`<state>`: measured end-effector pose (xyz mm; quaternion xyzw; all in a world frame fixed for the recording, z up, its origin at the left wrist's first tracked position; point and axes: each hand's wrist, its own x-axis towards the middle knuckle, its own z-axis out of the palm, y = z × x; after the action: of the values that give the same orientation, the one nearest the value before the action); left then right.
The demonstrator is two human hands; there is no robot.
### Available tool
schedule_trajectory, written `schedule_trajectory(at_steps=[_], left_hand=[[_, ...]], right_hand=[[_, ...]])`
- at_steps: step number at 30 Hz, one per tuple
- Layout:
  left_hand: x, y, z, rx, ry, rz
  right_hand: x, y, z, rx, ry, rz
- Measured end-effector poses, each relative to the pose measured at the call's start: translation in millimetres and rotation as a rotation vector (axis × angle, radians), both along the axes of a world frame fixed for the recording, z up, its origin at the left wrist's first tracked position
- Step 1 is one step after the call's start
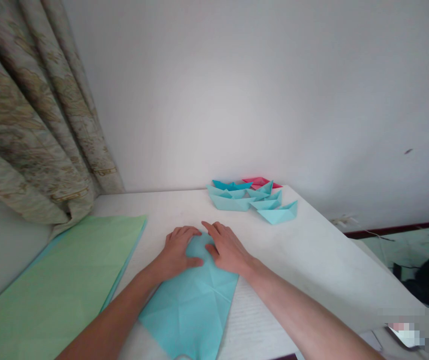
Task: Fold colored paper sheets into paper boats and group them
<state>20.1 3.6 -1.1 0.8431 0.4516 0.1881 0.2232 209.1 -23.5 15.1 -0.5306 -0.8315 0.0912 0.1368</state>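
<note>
A sheet of light blue paper [195, 305] with crossing creases lies on the white table in front of me, its far end narrowed between my hands. My left hand [179, 250] holds the far left side, fingers curled at the edge and thumb on top of the sheet. On the far right side is my right hand [229, 245], its thumb on the paper and its index finger reaching past the far edge. What the fingertips do under the edge is hidden.
Several folded paper boats [233, 202] in blues, plus a pink paper boat [262, 182], stand by the wall. Large green sheets [67, 270] lie at left over blue ones, beneath a patterned curtain [45, 110]. A phone-like object [405, 336], partly blurred, lies at lower right.
</note>
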Motion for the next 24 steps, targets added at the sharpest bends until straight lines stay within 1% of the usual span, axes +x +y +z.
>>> schedule_trajectory(at_steps=[5,9,14,16,18,21,23,24], left_hand=[[0.1,-0.4,-1.6,-0.039,-0.157,-0.015],[4.1,0.7,-1.5,-0.151,-0.351,0.005],[5.3,6.8,-2.1,-0.251,-0.503,0.055],[2.5,11.4,-3.2,-0.289,-0.615,0.134],[-1.2,16.0,-3.8,-0.321,-0.759,0.249],[-5.3,20.3,-2.2,-0.41,-1.061,0.421],[-6.3,21.5,1.0,-0.49,-1.272,0.499],[-6.5,21.9,2.9,-0.517,-1.353,0.52]], right_hand=[[1.9,2.5,-5.4,0.001,0.036,-0.035],[2.7,2.4,-3.9,0.019,0.054,-0.04],[5.0,4.1,-2.4,0.031,0.111,-0.056],[7.2,6.7,-4.3,0.044,0.145,-0.095],[9.7,10.3,-7.3,0.059,0.191,-0.165],[12.6,15.8,-12.0,0.051,0.297,-0.313],[13.8,18.4,-13.9,0.007,0.413,-0.401],[14.3,19.4,-14.5,-0.023,0.485,-0.42]])
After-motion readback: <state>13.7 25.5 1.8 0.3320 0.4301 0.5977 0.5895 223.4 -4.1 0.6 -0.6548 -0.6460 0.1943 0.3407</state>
